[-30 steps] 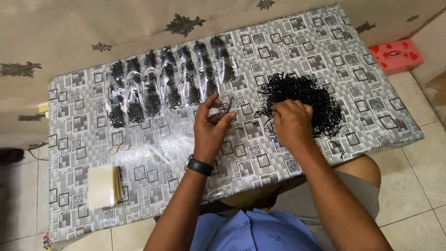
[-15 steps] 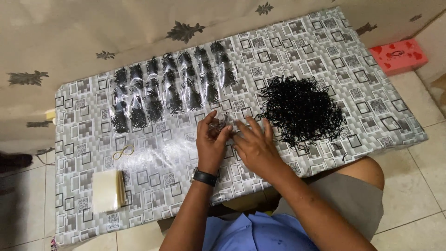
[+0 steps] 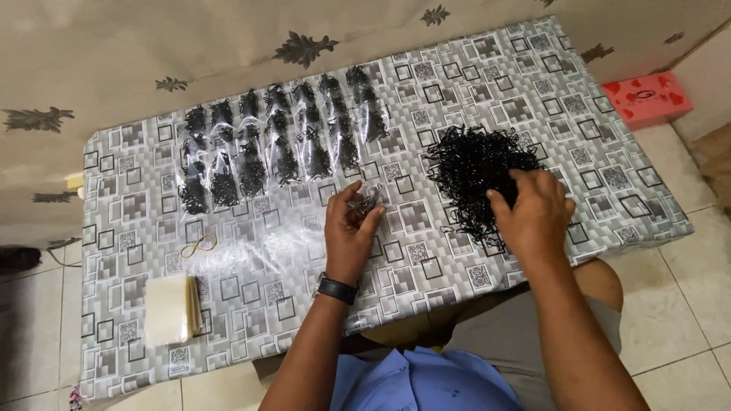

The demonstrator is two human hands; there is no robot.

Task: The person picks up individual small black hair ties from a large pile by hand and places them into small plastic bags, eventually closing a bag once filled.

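Pinching a few small black bands [image 3: 368, 199] in half-curled left hand [image 3: 349, 228]; right hand [image 3: 533, 209] spread, fingers in the loose pile [image 3: 476, 171] mid-table. Probably light, springy, tangly; pick single strands at pile edge.

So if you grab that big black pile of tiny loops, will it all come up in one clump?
Probably not whole. The loose black pile of small thin loops looks tangled, so a tuft would likely cling together while stragglers drop off. It seems very light and floppy: the right hand rests on it without flattening much. Pushed, it would likely smear across the glossy patterned tablecloth rather than roll.
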